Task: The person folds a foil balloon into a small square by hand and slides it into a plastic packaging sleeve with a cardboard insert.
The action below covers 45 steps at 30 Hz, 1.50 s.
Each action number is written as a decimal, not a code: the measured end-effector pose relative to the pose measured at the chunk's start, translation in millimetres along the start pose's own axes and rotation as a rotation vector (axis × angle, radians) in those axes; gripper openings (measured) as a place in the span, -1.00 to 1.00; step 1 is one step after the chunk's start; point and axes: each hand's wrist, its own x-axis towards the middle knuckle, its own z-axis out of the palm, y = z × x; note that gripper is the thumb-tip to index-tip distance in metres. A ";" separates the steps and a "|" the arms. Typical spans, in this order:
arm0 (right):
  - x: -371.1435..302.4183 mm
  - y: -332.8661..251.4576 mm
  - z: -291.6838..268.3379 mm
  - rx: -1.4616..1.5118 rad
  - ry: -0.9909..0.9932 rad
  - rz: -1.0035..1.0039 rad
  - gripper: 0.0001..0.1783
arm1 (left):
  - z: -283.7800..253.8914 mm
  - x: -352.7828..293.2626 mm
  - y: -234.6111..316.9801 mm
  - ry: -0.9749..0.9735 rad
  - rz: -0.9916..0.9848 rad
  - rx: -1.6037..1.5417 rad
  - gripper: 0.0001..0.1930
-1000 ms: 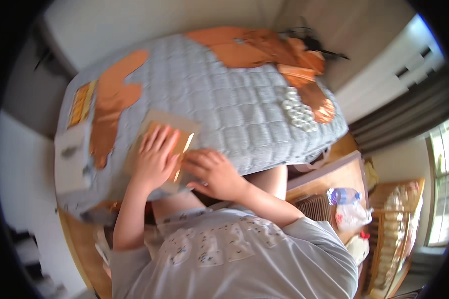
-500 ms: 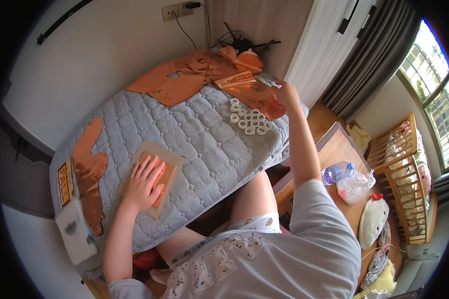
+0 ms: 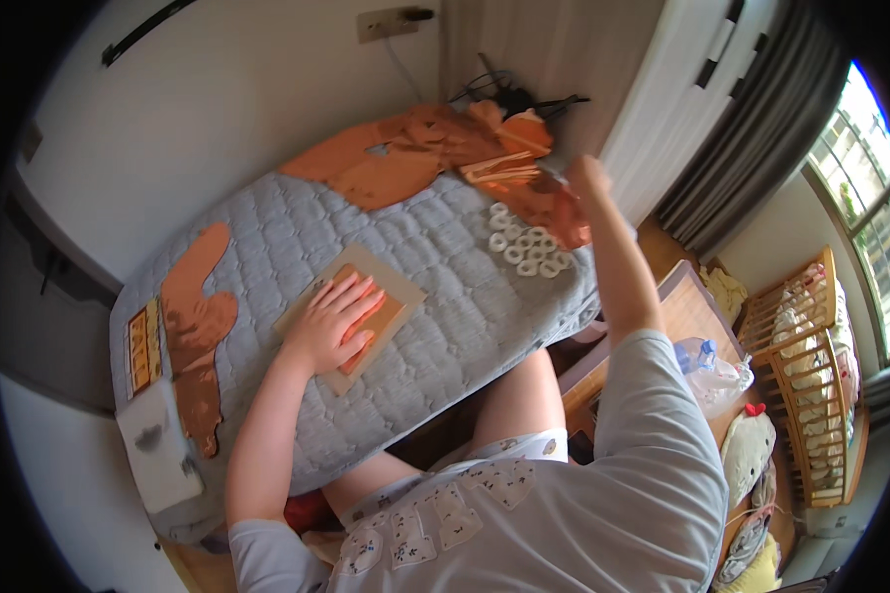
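My left hand [image 3: 334, 321] lies with fingers outstretched on a square tan board [image 3: 405, 301]. An orange piece [image 3: 371, 316] shows beneath its fingers on the board. My right arm reaches to the far right corner of the quilted grey mattress [image 3: 435, 267]. There my right hand [image 3: 588, 181] is closed and blurred, and a small pale thing by its fingers is too unclear to name. Just beside it lie coppery orange sheets [image 3: 391, 163] and a folded orange strip bundle [image 3: 501, 170]. Several white rings [image 3: 529, 247] sit in a cluster nearer me.
At the left edge lie a long orange cut-out [image 3: 196, 346], a framed yellow panel [image 3: 144, 346] and a white sheet with a dark mark [image 3: 158, 450]. A wooden table [image 3: 682, 296] on the right holds a plastic bottle [image 3: 697, 356] and bag [image 3: 719, 383]. Beyond stands a wooden crib [image 3: 796, 366].
My left hand and the tan board have shifted right and away from me, and the board has turned. My right hand stays by the orange sheets. The whole view has moved slightly.
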 end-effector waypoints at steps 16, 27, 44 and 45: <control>-340.7 -75.3 -39.4 0.315 -0.044 -0.748 -0.84 | 15.9 -7.3 -14.5 0.066 0.057 0.013 -0.35; -344.2 -98.0 -40.7 0.315 0.002 -0.666 -0.85 | 16.0 -10.7 -11.3 0.080 0.014 0.032 -0.38; -345.0 -117.4 -25.0 0.578 0.085 -0.668 -0.89 | 16.3 -10.3 -11.7 0.084 0.022 0.022 -0.37; -342.4 -113.1 -24.4 0.578 0.083 -0.669 -0.89 | 16.3 -10.7 -11.8 0.087 0.022 0.023 -0.37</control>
